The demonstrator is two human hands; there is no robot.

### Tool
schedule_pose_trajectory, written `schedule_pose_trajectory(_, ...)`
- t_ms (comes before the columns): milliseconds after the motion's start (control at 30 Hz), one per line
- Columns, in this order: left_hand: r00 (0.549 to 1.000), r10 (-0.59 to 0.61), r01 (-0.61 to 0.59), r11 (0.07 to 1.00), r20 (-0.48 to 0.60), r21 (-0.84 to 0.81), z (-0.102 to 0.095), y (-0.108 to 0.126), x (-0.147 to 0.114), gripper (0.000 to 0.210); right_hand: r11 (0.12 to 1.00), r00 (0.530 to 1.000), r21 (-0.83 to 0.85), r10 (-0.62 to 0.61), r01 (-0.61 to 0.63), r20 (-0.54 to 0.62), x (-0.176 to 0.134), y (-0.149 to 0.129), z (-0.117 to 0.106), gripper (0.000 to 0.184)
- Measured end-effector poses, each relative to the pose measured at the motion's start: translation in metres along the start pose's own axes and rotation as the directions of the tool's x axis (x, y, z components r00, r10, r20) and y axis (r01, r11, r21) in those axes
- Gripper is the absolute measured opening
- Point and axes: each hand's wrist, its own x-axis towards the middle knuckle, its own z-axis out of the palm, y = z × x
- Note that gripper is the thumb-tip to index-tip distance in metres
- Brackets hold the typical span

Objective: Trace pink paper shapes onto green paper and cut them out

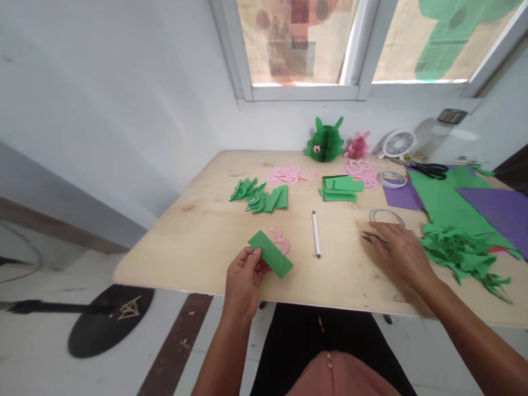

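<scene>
Left hand (245, 272) pinches a green paper strip (269, 253), marked with curved lines, near the desk's (181, 242) front edge, just beside a pink paper cutout (282, 246). Right hand (398, 247) rests over small scissors (377, 237), blades pointing left; whether its fingers grip them, I cannot tell. Between the hands lies a white pen (316, 235). Crumpled green scraps (460, 250) lie toward the desk's front right corner.
</scene>
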Motion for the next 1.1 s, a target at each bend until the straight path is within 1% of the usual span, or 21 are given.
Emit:
schedule_pose_trajectory(67,0.999,-0.004,0.003,1.000,0.035,0.019,0.005,-0.001,-0.001,0.029,1.000,1.000,-0.023,0.013,-0.012,0.021,-0.016,0.013,-0.005,0.033)
schedule_pose_trajectory(167,0.997,-0.010,0.006,0.999,0.081,0.045,0.013,-0.003,-0.004,0.027,0.999,0.997,-0.035,0.030,-0.028,0.071,-0.028,0.018,-0.005,0.034)
schedule_pose_trajectory(267,0.996,0.001,-0.007,0.998,0.088,0.060,0.018,-0.006,-0.008,0.026,0.996,0.996,-0.082,0.045,-0.039,0.077,-0.027,0.013,-0.002,0.034)
schedule_pose_trajectory(367,0.996,-0.014,0.006,0.996,0.089,0.092,0.020,-0.010,-0.010,0.026,0.993,0.997,-0.113,0.037,-0.029,0.072,-0.022,0.011,0.000,0.033)
schedule_pose_trajectory(433,0.997,-0.010,0.003,0.995,0.078,0.095,0.021,-0.012,-0.010,0.027,0.995,0.997,-0.097,0.029,-0.022,0.074,-0.020,0.013,0.000,0.034)
schedule_pose_trajectory(533,0.997,-0.006,0.000,0.997,0.072,0.083,0.021,-0.014,-0.008,0.027,0.998,0.993,-0.040,0.052,-0.049,0.103,-0.017,0.021,0.002,0.036)
schedule_pose_trajectory(633,0.997,-0.001,-0.003,0.998,0.071,0.063,0.020,-0.013,-0.006,0.025,0.996,0.981,-0.010,0.088,-0.087,0.170,-0.015,0.030,0.004,0.038)
schedule_pose_trajectory(800,0.999,0.042,-0.042,0.999,0.013,0.004,0.009,-0.006,0.001,0.025,0.991,0.965,0.040,0.114,-0.127,0.236,-0.009,0.036,0.004,0.041)
schedule_pose_trajectory(900,0.998,0.048,-0.048,0.999,-0.027,-0.001,0.002,-0.001,0.003,0.027,0.975,0.943,0.070,0.183,-0.210,0.279,-0.004,0.036,0.003,0.040)
schedule_pose_trajectory(1000,0.999,0.039,-0.039,0.999,-0.034,0.006,-0.001,0.000,0.004,0.028,0.939,0.902,0.126,0.262,-0.321,0.342,-0.001,0.036,0.004,0.041)
schedule_pose_trajectory(1033,0.999,0.036,-0.036,0.999,-0.032,0.007,-0.001,0.001,0.004,0.029,0.930,0.896,0.136,0.277,-0.340,0.347,0.000,0.036,0.005,0.040)
schedule_pose_trajectory(1100,0.999,0.034,-0.034,0.999,-0.029,0.008,0.000,0.001,0.003,0.030,0.934,0.909,0.138,0.274,-0.329,0.315,-0.002,0.035,0.006,0.038)
